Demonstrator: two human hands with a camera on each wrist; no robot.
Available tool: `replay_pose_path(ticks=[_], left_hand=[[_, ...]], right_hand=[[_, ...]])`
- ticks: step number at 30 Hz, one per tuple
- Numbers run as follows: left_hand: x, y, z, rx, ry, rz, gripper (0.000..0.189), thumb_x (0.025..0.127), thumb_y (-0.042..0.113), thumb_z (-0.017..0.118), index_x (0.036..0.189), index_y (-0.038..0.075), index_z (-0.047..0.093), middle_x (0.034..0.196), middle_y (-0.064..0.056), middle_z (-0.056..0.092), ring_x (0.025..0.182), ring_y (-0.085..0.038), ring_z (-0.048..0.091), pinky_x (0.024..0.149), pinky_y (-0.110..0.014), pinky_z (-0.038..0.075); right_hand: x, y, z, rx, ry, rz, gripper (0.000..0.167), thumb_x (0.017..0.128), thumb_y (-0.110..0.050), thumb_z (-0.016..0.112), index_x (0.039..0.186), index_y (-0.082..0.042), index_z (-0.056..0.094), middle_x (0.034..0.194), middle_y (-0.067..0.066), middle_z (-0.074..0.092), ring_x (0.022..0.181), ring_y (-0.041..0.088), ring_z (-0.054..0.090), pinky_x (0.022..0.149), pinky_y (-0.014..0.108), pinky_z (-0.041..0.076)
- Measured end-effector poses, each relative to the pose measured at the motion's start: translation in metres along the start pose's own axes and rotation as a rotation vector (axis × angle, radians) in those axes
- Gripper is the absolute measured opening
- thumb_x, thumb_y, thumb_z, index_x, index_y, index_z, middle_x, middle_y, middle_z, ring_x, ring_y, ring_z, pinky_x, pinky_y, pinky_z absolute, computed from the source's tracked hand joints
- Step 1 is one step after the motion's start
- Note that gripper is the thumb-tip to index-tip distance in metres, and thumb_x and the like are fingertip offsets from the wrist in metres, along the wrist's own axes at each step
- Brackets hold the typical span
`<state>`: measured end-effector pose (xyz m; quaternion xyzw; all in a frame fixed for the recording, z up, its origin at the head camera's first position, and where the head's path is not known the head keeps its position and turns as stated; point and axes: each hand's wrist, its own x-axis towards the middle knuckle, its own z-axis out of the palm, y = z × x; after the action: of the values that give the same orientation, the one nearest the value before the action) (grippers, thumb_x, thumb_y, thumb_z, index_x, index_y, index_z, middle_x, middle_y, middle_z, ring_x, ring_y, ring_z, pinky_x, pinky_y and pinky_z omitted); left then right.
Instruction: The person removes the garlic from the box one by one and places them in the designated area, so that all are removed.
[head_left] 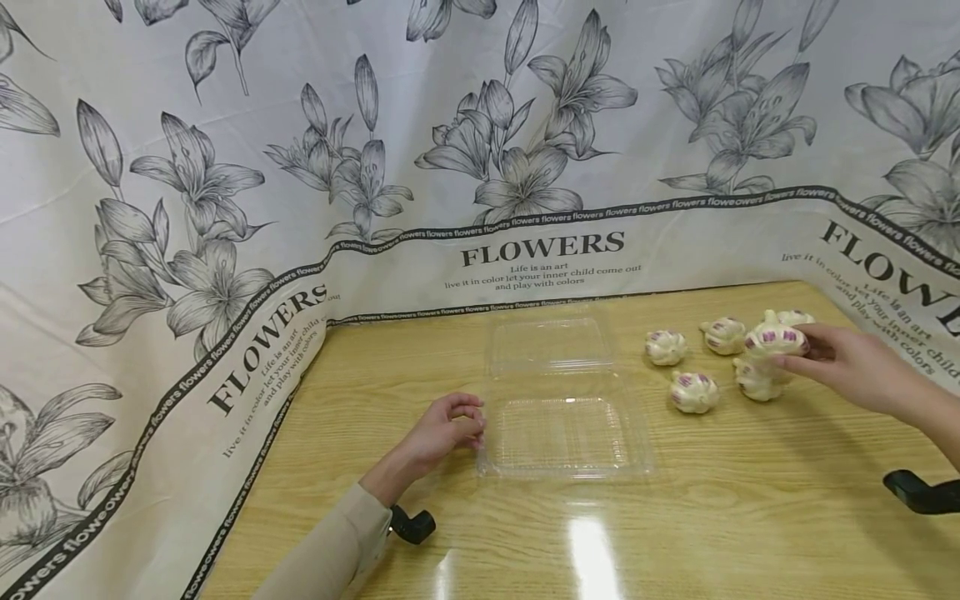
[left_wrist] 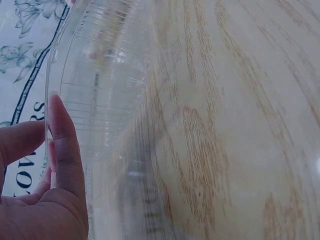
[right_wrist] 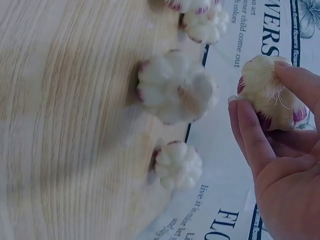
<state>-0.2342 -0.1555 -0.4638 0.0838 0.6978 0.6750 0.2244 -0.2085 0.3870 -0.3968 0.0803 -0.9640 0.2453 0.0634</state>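
Note:
My right hand (head_left: 862,368) grips a garlic bulb (head_left: 776,340) with pink-purple marks, held above the other bulbs on the right. In the right wrist view, the thumb and fingers are around this bulb (right_wrist: 262,92), and its thin roots show. A clear plastic clamshell container (head_left: 564,476) lies opened out on the table, its lid (head_left: 551,343) folded back toward the wall. On the container's left side, my left hand (head_left: 442,432) pinches the rim between thumb and fingers, as the left wrist view shows at the container edge (left_wrist: 56,67).
Several garlic bulbs lie right of the container, among them one at the front (head_left: 693,392) and one nearer the lid (head_left: 665,347). The wooden table (head_left: 390,367) ends at a flower-printed cloth (head_left: 525,187). A black strap end (head_left: 412,526) sticks out by the left wrist.

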Motion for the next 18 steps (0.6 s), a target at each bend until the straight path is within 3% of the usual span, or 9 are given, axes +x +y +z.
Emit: replay_pose_path(ticks=[4, 6, 8, 11, 13, 18], left_hand=[[0.001, 0.0, 0.0, -0.001, 0.004, -0.002, 0.044, 0.099, -0.005, 0.058, 0.139, -0.014, 0.041, 0.101, -0.009, 0.056, 0.08, -0.018, 0.064, 0.072, -0.029, 0.059], [0.001, 0.0, 0.0, -0.003, 0.005, -0.001, 0.044, 0.099, -0.005, 0.058, 0.139, -0.014, 0.041, 0.101, -0.009, 0.057, 0.08, -0.018, 0.064, 0.072, -0.029, 0.059], [0.001, 0.0, 0.0, -0.005, 0.003, 0.002, 0.044, 0.1, -0.005, 0.058, 0.139, -0.014, 0.041, 0.101, -0.009, 0.057, 0.08, -0.018, 0.064, 0.072, -0.029, 0.059], [0.001, 0.001, 0.001, -0.01, -0.004, 0.006, 0.045, 0.1, -0.005, 0.058, 0.139, -0.014, 0.04, 0.101, -0.008, 0.057, 0.08, -0.018, 0.064, 0.073, -0.029, 0.059], [0.001, 0.001, 0.002, -0.01, -0.008, 0.008, 0.045, 0.1, -0.005, 0.058, 0.139, -0.015, 0.04, 0.1, -0.008, 0.057, 0.08, -0.018, 0.064, 0.073, -0.029, 0.059], [0.001, 0.001, 0.004, -0.008, -0.011, 0.004, 0.044, 0.1, -0.004, 0.058, 0.139, -0.015, 0.04, 0.1, -0.008, 0.057, 0.08, -0.018, 0.064, 0.072, -0.029, 0.059]], right_hand=[[0.0, 0.009, -0.005, -0.007, -0.016, 0.025, 0.054, 0.102, -0.028, 0.065, 0.125, 0.02, 0.053, 0.091, 0.019, 0.061, 0.086, 0.044, 0.063, 0.061, 0.041, 0.056], [-0.001, 0.014, -0.008, -0.006, -0.006, 0.027, 0.06, 0.102, -0.026, 0.065, 0.128, 0.026, 0.049, 0.094, 0.027, 0.062, 0.092, 0.053, 0.062, 0.066, 0.05, 0.058], [-0.001, 0.02, -0.009, -0.018, 0.011, 0.032, 0.061, 0.101, -0.025, 0.066, 0.127, 0.027, 0.048, 0.092, 0.027, 0.062, 0.087, 0.05, 0.063, 0.062, 0.046, 0.057], [-0.003, 0.03, -0.011, -0.032, 0.031, 0.043, 0.064, 0.1, -0.023, 0.068, 0.126, 0.031, 0.046, 0.092, 0.031, 0.063, 0.086, 0.052, 0.063, 0.063, 0.05, 0.058], [-0.005, 0.036, -0.012, -0.037, 0.027, 0.057, 0.061, 0.1, -0.022, 0.068, 0.124, 0.03, 0.048, 0.087, 0.026, 0.062, 0.081, 0.046, 0.064, 0.059, 0.042, 0.057], [-0.012, 0.047, -0.015, -0.054, 0.018, 0.084, 0.062, 0.098, -0.022, 0.071, 0.121, 0.031, 0.048, 0.086, 0.026, 0.062, 0.082, 0.051, 0.063, 0.066, 0.054, 0.058]])
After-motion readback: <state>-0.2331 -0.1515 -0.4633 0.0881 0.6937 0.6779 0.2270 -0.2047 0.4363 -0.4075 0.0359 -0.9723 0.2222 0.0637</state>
